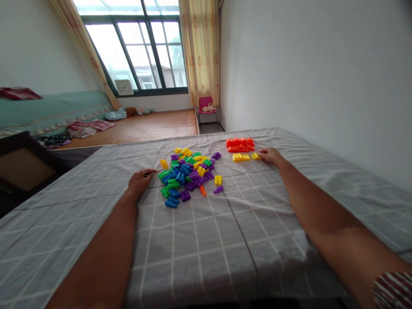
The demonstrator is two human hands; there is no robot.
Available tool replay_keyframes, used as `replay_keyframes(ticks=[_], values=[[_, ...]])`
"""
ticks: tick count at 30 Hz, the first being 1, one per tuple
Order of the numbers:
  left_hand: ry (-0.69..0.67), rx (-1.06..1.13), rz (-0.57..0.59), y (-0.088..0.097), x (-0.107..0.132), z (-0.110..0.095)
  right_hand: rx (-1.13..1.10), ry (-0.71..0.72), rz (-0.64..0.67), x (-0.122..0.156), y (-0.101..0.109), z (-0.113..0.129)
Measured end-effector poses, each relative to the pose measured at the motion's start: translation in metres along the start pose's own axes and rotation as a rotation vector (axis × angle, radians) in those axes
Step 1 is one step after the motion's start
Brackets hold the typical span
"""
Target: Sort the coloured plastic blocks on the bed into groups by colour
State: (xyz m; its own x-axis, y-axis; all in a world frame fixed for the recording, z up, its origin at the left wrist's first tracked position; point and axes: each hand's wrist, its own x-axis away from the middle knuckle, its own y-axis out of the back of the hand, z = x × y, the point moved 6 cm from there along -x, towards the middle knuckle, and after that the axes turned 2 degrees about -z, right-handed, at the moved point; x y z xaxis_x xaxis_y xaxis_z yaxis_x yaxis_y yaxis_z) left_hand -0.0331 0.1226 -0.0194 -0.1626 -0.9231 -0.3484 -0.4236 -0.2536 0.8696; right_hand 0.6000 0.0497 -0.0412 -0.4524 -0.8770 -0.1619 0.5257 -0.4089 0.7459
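A loose pile of plastic blocks (186,174) in blue, green, purple and yellow lies on a grey checked cloth (225,240). My left hand (140,180) rests on the cloth at the pile's left edge, fingers curled, fingertips close to a green block. To the right sits a neat row of orange blocks (240,144), with a short row of yellow blocks (241,157) in front of it. My right hand (270,155) lies at the right end of that yellow row, its fingers pinched on a yellow block (256,156).
The cloth covers a wide bed-like surface beside a white wall (322,77) on the right. Beyond it are a wooden floor (154,126), a small pink chair (207,107), curtains, a window and another bed (48,111) at the left.
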Motion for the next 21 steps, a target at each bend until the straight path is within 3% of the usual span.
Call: replay_keyframes(ticks=[5,8,11,13,15,18,21], values=[[-0.001,0.008,-0.002,0.0,0.001,-0.002,-0.056,0.059,0.045,0.001,-0.01,0.006],[0.009,0.012,0.004,0.001,0.002,-0.004,-0.007,0.093,0.004,0.006,-0.002,0.015],[0.025,0.006,0.0,0.002,0.003,-0.007,0.061,0.173,-0.165,0.015,0.016,0.041],[0.033,0.004,-0.003,0.003,0.004,-0.009,0.013,0.279,-0.208,0.028,0.018,0.074],[0.037,0.007,0.0,0.004,0.004,-0.01,-0.081,0.435,-0.087,0.048,0.002,0.119],[0.036,0.019,0.011,0.003,0.005,-0.011,-0.077,0.681,0.23,0.091,-0.047,0.19],[0.052,0.029,0.017,0.001,0.005,-0.01,0.089,0.737,0.368,0.121,-0.091,0.234]])
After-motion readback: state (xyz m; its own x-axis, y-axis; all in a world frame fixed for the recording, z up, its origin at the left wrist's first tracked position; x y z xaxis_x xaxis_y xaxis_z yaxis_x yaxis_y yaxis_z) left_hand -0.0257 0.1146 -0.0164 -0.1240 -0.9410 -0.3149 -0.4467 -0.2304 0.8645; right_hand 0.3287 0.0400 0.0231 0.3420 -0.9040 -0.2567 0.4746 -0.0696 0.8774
